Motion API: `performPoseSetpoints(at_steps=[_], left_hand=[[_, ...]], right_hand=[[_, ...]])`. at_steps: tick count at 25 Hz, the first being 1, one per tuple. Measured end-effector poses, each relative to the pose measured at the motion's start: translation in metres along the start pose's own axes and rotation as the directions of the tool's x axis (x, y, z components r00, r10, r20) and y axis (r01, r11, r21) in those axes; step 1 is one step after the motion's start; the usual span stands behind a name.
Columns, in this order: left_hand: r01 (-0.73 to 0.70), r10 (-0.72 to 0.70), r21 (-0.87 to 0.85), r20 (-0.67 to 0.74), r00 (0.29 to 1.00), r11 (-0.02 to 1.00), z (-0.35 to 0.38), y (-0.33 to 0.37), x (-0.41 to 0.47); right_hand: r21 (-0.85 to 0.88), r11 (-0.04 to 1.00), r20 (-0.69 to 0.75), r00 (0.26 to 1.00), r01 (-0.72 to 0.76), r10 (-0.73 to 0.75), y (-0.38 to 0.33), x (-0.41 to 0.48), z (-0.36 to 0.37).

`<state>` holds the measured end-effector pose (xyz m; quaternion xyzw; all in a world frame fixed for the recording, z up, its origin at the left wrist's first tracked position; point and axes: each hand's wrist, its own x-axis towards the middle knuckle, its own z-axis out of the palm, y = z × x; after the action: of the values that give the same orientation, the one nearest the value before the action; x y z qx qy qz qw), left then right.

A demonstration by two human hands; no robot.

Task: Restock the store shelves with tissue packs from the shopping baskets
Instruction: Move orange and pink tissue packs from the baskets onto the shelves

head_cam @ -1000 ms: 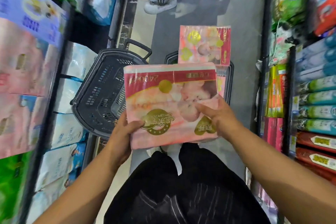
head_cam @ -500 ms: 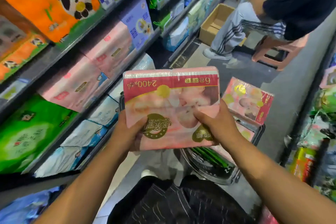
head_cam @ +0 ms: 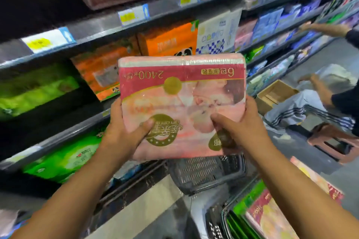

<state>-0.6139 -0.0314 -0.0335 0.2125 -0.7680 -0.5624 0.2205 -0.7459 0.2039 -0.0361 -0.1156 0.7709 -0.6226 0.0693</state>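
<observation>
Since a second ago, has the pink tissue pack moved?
Yes. The left hand and right hand have raised the pink tissue pack from over the dark basket up toward the orange packs.

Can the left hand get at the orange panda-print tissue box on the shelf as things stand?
Probably not yet. The left hand and right hand both hold the pink plastic-wrapped tissue pack, which sits in front of the orange panda-print tissue box. It would need to let go first.

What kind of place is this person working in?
Most likely a shop's tissue aisle: metal shelves full of wrapped packs, yellow price tags on their edges, and a dark shopping basket on the floor.
</observation>
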Motion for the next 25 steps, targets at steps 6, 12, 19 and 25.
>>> performPoseSetpoints(at_steps=[6,12,19,25], left_hand=[[-0.122,0.126,0.073,-0.055,0.99,0.99,-0.083,0.058,0.034],[-0.155,0.168,0.149,-0.081,0.982,0.977,-0.144,0.107,0.064],[-0.098,0.13,0.192,-0.164,0.978,0.976,-0.157,0.139,0.117],[0.079,-0.052,0.119,-0.214,0.976,0.99,-0.143,0.171,0.19]], right_hand=[[0.041,0.985,0.057,0.984,0.165,-0.167,-0.091,0.029,0.052],[0.058,0.962,0.226,0.935,0.266,-0.272,-0.162,0.066,0.083],[0.119,0.962,0.353,0.895,0.245,-0.272,-0.201,0.151,0.114],[0.064,0.953,0.503,0.815,0.296,-0.287,-0.232,0.245,0.121]])
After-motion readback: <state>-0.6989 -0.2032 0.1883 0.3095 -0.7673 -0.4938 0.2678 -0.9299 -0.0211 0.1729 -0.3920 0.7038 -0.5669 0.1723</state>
